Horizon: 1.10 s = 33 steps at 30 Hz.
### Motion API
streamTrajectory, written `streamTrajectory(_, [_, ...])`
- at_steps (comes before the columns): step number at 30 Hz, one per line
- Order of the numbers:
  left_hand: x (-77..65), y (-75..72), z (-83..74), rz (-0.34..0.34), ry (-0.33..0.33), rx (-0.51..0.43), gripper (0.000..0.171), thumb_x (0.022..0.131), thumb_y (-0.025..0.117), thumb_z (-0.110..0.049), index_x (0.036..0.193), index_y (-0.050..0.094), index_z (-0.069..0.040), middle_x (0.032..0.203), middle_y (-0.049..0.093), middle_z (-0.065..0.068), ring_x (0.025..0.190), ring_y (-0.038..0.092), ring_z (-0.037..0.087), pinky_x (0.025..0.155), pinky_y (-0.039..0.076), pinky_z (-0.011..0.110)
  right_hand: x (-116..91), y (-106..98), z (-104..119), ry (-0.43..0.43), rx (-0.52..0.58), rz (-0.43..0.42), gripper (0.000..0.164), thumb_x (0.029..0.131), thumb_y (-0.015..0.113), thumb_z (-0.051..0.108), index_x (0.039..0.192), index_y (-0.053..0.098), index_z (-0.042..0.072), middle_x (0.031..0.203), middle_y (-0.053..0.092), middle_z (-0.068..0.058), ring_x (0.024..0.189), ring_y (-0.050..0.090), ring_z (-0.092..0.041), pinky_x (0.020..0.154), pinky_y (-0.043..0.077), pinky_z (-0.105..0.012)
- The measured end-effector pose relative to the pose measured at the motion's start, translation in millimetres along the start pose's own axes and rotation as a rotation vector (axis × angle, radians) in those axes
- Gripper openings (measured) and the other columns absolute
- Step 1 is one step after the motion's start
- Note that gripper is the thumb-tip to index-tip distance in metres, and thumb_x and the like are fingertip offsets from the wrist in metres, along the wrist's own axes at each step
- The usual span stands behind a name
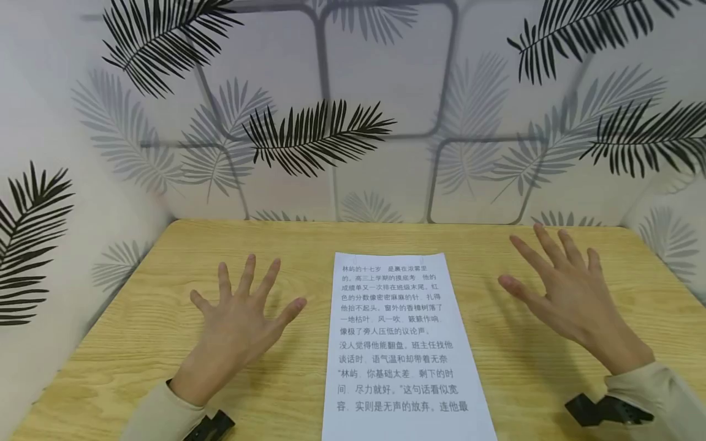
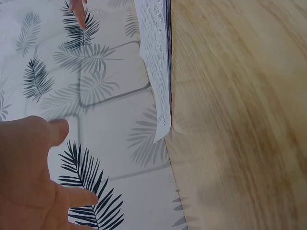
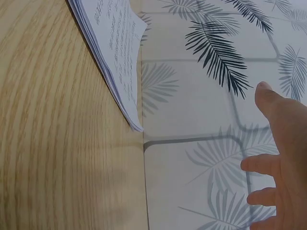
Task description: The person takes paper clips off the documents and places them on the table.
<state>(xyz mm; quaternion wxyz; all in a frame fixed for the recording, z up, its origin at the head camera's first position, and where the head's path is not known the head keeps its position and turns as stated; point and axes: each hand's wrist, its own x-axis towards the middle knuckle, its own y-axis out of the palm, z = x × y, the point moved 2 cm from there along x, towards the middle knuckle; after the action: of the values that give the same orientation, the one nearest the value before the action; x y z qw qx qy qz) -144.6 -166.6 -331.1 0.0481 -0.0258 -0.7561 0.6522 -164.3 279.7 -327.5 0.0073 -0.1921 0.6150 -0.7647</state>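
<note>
A stack of printed paper (image 1: 394, 337) lies on the wooden table, its top sheet covered in lines of Chinese text. To its left, my left hand (image 1: 234, 331) hovers over the table with fingers spread, holding nothing. My right hand (image 1: 576, 306) is raised on the other side, fingers also spread and nothing in it. Both hands are apart from the paper. Several sheets show in the pile's edge in the right wrist view, where the stack (image 3: 115, 57) has slightly curled corners.
The light wooden table (image 1: 138, 294) meets a wall (image 1: 380, 177) printed with dark and grey leaves at its back edge. More leaf-patterned wall (image 1: 33, 110) stands along the left. Each wrist wears a black device (image 1: 607, 410) below a beige sleeve (image 1: 656, 398).
</note>
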Motion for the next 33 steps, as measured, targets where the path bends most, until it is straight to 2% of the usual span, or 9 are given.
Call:
streamTrajectory(7, [-2.9, 1.7, 5.5, -0.022, 0.018, -0.008, 0.078, 0.096, 0.024, -0.069, 0.156, 0.018, -0.02, 0.158, 0.011, 0.023, 0.137, 0.001, 0.06, 0.089, -0.002, 0.086, -0.3, 0.2, 1.6, -0.007, 0.014, -0.008, 0.067, 0.097, 0.048, 0.052, 0.152, 0.032, 0.016, 0.159, 0.014, -0.02, 0.143, 0.005, -0.048, 0.101, 0.002, -0.078])
streamTrajectory(11, [-2.7, 1.7, 5.2, -0.035, 0.053, -0.013, 0.074, 0.098, 0.028, -0.063, 0.155, 0.021, -0.017, 0.157, 0.015, 0.025, 0.136, 0.006, 0.06, 0.092, 0.007, 0.085, -0.8, 2.2, 1.0, -0.017, 0.018, -0.019, 0.065, 0.098, 0.047, 0.05, 0.151, 0.033, 0.016, 0.158, 0.016, -0.021, 0.143, 0.007, -0.048, 0.1, 0.004, -0.078])
streamTrajectory(14, [-1.9, 1.2, 3.9, -0.084, 0.119, -0.013, 0.066, 0.102, 0.041, -0.048, 0.152, 0.028, -0.007, 0.151, 0.026, 0.03, 0.131, 0.023, 0.062, 0.093, 0.026, 0.079, -0.5, 3.4, 0.0, -0.029, 0.034, -0.035, 0.063, 0.099, 0.048, 0.048, 0.151, 0.034, 0.014, 0.157, 0.019, -0.023, 0.142, 0.01, -0.05, 0.1, 0.008, -0.078])
streamTrajectory(17, [-0.1, 1.2, 3.3, -0.161, 0.198, -0.042, 0.054, 0.099, 0.056, -0.025, 0.141, 0.042, 0.006, 0.139, 0.041, 0.036, 0.119, 0.045, 0.058, 0.087, 0.046, 0.065, 0.6, 4.8, -0.1, -0.061, 0.089, -0.058, 0.061, 0.099, 0.052, 0.041, 0.149, 0.036, 0.01, 0.154, 0.023, -0.028, 0.138, 0.016, -0.054, 0.099, 0.014, -0.077])
streamTrajectory(19, [1.8, 2.2, 3.7, -0.187, 0.231, -0.09, 0.048, 0.096, 0.062, -0.014, 0.133, 0.048, 0.012, 0.13, 0.049, 0.037, 0.11, 0.054, 0.053, 0.082, 0.052, 0.056, 1.3, 5.5, 0.8, -0.082, 0.142, -0.066, 0.061, 0.099, 0.055, 0.037, 0.147, 0.038, 0.006, 0.151, 0.025, -0.031, 0.134, 0.023, -0.057, 0.098, 0.018, -0.076])
streamTrajectory(22, [5.5, 4.1, 4.9, -0.167, 0.228, -0.207, 0.041, 0.093, 0.064, -0.007, 0.126, 0.053, 0.015, 0.125, 0.053, 0.036, 0.108, 0.058, 0.048, 0.083, 0.054, 0.05, 2.0, 7.4, 2.0, -0.1, 0.205, -0.059, 0.062, 0.097, 0.06, 0.032, 0.145, 0.039, 0.0, 0.148, 0.028, -0.035, 0.128, 0.029, -0.06, 0.095, 0.025, -0.075])
streamTrajectory(29, [11.1, 5.7, 6.8, -0.256, 0.221, -0.309, 0.031, 0.091, 0.064, -0.003, 0.117, 0.061, 0.013, 0.114, 0.062, 0.03, 0.099, 0.064, 0.042, 0.079, 0.055, 0.047, 2.0, 10.1, 8.1, -0.068, 0.375, 0.058, 0.056, 0.097, 0.061, 0.026, 0.143, 0.041, 0.0, 0.146, 0.035, -0.031, 0.127, 0.035, -0.055, 0.093, 0.033, -0.071])
streamTrajectory(31, [13.3, 6.6, 7.0, -0.242, 0.219, -0.372, 0.03, 0.091, 0.064, -0.003, 0.117, 0.062, 0.012, 0.112, 0.064, 0.028, 0.095, 0.066, 0.039, 0.077, 0.056, 0.045, 1.1, 10.8, 12.2, -0.046, 0.483, 0.124, 0.053, 0.098, 0.059, 0.025, 0.143, 0.041, 0.004, 0.145, 0.039, -0.027, 0.127, 0.038, -0.054, 0.094, 0.036, -0.069])
streamTrajectory(33, [15.0, 8.1, 6.3, -0.179, 0.206, -0.459, 0.031, 0.092, 0.063, -0.005, 0.118, 0.061, 0.011, 0.114, 0.064, 0.027, 0.094, 0.067, 0.036, 0.077, 0.057, 0.042, 0.7, 13.6, 16.0, -0.02, 0.592, 0.192, 0.05, 0.099, 0.057, 0.024, 0.143, 0.041, 0.005, 0.145, 0.041, -0.023, 0.127, 0.042, -0.05, 0.095, 0.04, -0.062])
